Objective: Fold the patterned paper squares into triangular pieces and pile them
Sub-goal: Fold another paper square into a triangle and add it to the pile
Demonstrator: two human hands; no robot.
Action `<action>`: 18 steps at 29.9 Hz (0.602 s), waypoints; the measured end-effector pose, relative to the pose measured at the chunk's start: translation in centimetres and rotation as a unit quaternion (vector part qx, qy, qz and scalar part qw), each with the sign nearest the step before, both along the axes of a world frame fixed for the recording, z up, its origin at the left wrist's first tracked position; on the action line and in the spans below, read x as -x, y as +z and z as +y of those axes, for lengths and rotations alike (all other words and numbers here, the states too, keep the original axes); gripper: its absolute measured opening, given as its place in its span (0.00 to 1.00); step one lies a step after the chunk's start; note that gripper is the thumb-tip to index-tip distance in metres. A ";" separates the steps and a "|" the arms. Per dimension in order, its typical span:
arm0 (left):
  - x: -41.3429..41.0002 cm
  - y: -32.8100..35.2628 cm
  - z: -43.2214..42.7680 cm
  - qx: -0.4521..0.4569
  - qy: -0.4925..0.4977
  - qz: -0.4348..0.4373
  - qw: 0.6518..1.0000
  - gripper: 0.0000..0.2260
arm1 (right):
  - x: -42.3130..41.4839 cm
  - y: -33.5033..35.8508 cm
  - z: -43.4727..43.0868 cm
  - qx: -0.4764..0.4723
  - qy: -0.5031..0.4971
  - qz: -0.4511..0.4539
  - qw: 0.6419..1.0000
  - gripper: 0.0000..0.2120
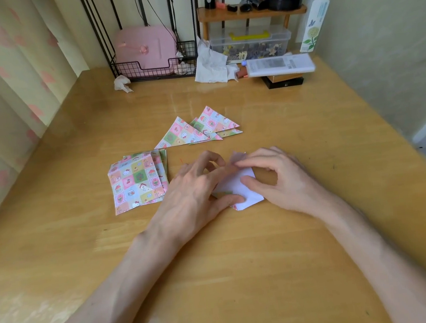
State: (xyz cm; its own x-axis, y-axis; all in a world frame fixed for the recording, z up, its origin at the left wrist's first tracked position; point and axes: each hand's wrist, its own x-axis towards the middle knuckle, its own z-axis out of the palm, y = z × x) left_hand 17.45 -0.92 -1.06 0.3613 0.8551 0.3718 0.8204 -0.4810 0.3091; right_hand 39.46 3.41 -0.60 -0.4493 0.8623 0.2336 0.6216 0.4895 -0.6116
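Note:
One paper square (246,188) lies white side up on the wooden table (246,264), partly folded, between both hands. My left hand (196,190) holds its left edge, with the thumb pressed on the near corner and fingers curled over the far part. My right hand (278,177) pinches the paper from the right, index finger on the raised far corner, thumb on the white face. A stack of flat patterned squares (137,184) lies just left of my left hand. Several folded patterned triangles (197,129) overlap in a loose pile beyond the hands.
At the table's back stand a black wire rack (154,66) holding a pink case, crumpled tissue (210,65), a clear plastic box (251,44) under a small wooden shelf, a white flat box (279,65) and a bottle (317,14). A curtain hangs at the left.

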 end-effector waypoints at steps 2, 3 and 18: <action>0.2 -0.1 0.1 -0.004 0.022 -0.005 1.000 0.28 | -0.7 0.9 -0.2 0.051 0.034 -0.023 0.998 0.24; 0.3 -0.2 0.1 -0.004 0.037 -0.008 0.999 0.30 | -1.1 1.6 -0.4 0.084 0.056 -0.037 0.994 0.30; 2.3 1.1 0.8 -0.015 -0.009 -0.026 1.000 0.13 | -1.8 1.9 -0.3 0.060 0.059 0.004 0.996 0.01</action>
State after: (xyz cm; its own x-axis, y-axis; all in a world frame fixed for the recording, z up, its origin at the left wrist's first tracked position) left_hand 15.19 -0.10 0.02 0.3565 0.8368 0.4155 0.7948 -0.5054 0.3359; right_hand 41.29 3.08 1.30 -0.5471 0.8258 0.1368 0.5586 0.4819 -0.6751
